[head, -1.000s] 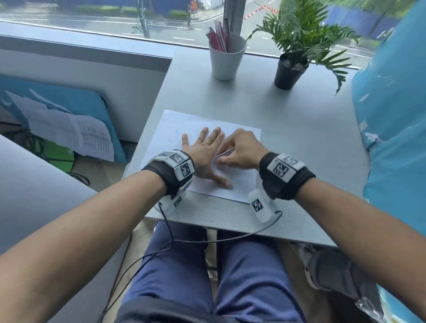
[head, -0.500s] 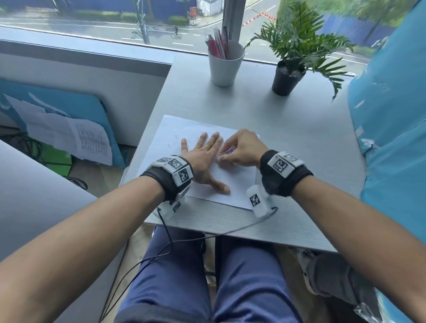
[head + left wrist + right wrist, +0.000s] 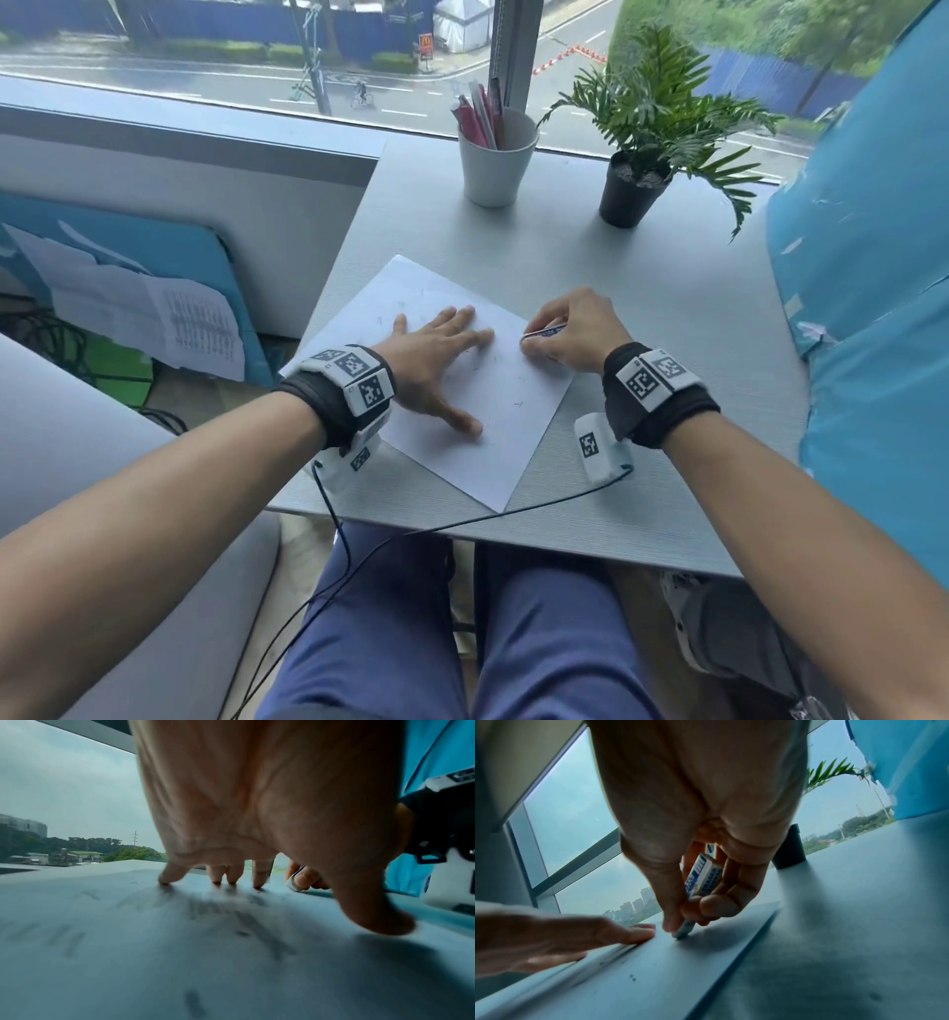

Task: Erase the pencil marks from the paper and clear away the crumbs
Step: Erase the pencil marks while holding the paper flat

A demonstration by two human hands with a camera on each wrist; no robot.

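The grey bench (image 3: pixel 642 318) runs up to a window, and a white sheet of paper (image 3: pixel 493 411) lies on its near half, turned at a slant with one corner close to the near edge. Faint pencil marks (image 3: pixel 517 404) and small dark crumbs (image 3: pixel 632 977) dot the sheet (in the left wrist view the marks are smeared and blurred).

At the back of the bench stands a potted plant (image 3: pixel 652 133), with a white cup (image 3: pixel 495 159) of pens to its left.

The left hand (image 3: pixel 436 365) lies flat on the middle of the paper, its grip spread wide, fingertips (image 3: pixel 257 882) and thumb pressing the sheet down.

The right hand (image 3: pixel 570 331) sits at the paper's right edge, just beside the left hand's fingers but apart from them. Its grip is pinched around an eraser (image 3: pixel 702 880) in a blue and white sleeve, thumb on one side and fingers curled on the other. The eraser is tilted steeply, and its bare lower tip touches the paper near that edge.
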